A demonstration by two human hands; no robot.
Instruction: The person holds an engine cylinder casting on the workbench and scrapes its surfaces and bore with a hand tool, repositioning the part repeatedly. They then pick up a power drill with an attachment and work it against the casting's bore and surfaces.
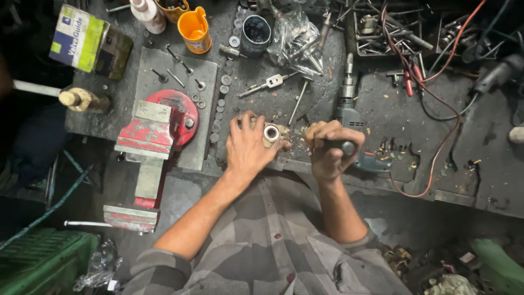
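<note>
The left hand (248,146) pressed a small metal ring (271,133) down at the table's (393,114) front edge. The ring looked hard, heavy and slippery, so it was best pinched around its outside. The right hand (331,148) squeezed a dark handle (344,146) just beside it.

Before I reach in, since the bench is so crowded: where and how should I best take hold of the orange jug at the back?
Probably by the orange jug's round body, gripped across its sides, coming from above. It stands upright with its mouth open, and the white bottle and dark cup flank it, so a top approach looks clearest.
</note>
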